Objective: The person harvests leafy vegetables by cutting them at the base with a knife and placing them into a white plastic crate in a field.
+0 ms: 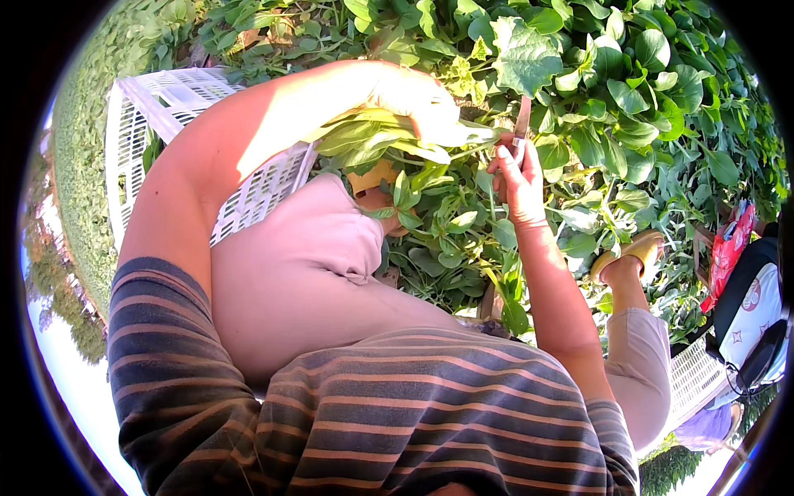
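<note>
My left hand [431, 111], brightly sunlit, is closed around a bunch of leafy greens [363, 136]. The leaves hang toward the left and the pale stem ends point right. In my right hand [521, 186] is a small knife [523, 121], its blade pointing away from me. The stem ends meet the fingers of that hand, close to the base of the blade. Whether the edge touches the stems I cannot tell. Growing leafy greens [626, 118] surround both hands, and a broad jagged leaf [526, 56] overlaps the blade tip.
A white slatted plastic crate [146, 105] stands at my left, with some greens inside. Another white crate [695, 375] is at the right, beneath a printed bag [753, 316]. A red bag [732, 254] lies near it. My yellow shoe [645, 254] rests among the plants.
</note>
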